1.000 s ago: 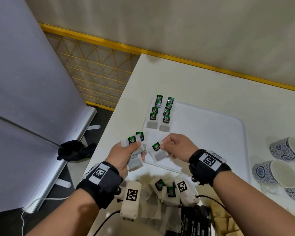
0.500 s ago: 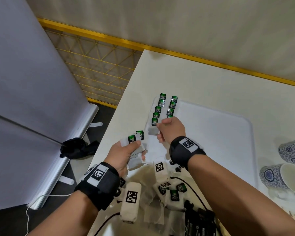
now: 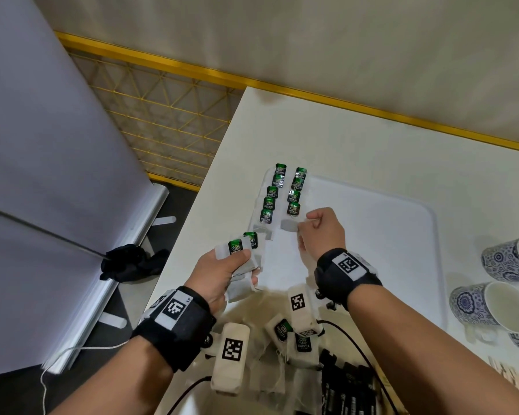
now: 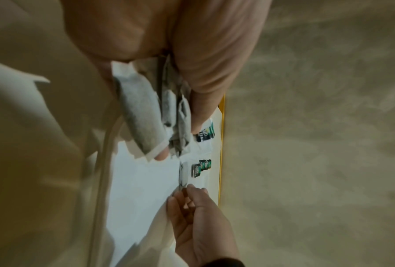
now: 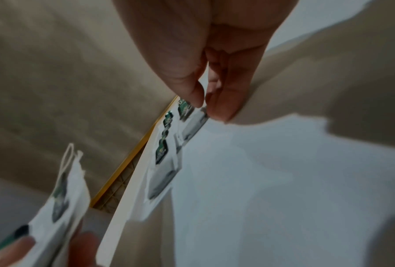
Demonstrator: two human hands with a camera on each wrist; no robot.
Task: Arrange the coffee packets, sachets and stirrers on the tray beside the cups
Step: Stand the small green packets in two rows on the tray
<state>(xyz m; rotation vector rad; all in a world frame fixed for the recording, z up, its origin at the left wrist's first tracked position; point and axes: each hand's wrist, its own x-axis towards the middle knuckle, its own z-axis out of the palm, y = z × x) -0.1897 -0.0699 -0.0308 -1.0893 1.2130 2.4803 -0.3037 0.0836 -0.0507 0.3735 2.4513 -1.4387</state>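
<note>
Two rows of green-tagged tea sachets [image 3: 282, 193] lie along the left edge of the white tray [image 3: 372, 241]. My right hand [image 3: 304, 227] pinches the end of a grey sachet [image 3: 289, 225] that lies at the near end of the right row; the right wrist view shows thumb and fingers [image 5: 221, 108] closed on that sachet [image 5: 195, 124]. My left hand [image 3: 237, 260] hovers just left of the tray's near corner and grips a bundle of several sachets [image 3: 246, 250], whose grey bags [image 4: 143, 115] sit between thumb and fingers. Blue-patterned cups [image 3: 492, 307] stand to the tray's right.
More loose sachets [image 3: 282, 329] lie on the table in front of me beside a black device [image 3: 348, 390] and cable. Pale wooden stirrers [image 3: 510, 374] show at the lower right. The table's left edge drops to the floor, where a black glove [image 3: 126, 262] lies.
My right hand carried one sachet forward from beside the left hand to the near end of the right row, then drew slightly right. The left hand stayed put with its bundle.
</note>
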